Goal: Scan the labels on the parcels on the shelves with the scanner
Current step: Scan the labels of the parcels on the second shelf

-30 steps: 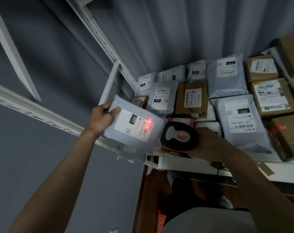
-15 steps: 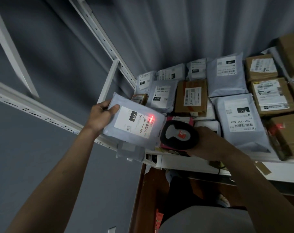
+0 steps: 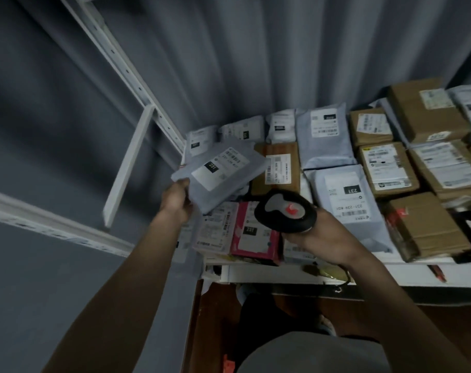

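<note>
My left hand [image 3: 178, 201] grips a flat grey parcel [image 3: 220, 175] by its near corner and holds it tilted above the shelf's left end, white label marked 231 facing up. My right hand [image 3: 323, 234] holds a black scanner [image 3: 284, 212] with a grey top and a red trigger, just right of that parcel and above a pink box [image 3: 253, 234]. No red scan light shows on the label. Many grey bags and brown boxes with labels lie on the white shelf [image 3: 296, 274].
White slotted uprights [image 3: 126, 72] and a shelf rail [image 3: 54, 224] run along the left. A grey curtain hangs behind the parcels. A large grey bag [image 3: 348, 199] marked 231 lies right of the scanner, brown boxes [image 3: 425, 224] beyond it. Brown floor lies below.
The grey parcel has moved up and back over the shelf parcels and turned. The red scan light on its label is gone. The pink box under it now shows.
</note>
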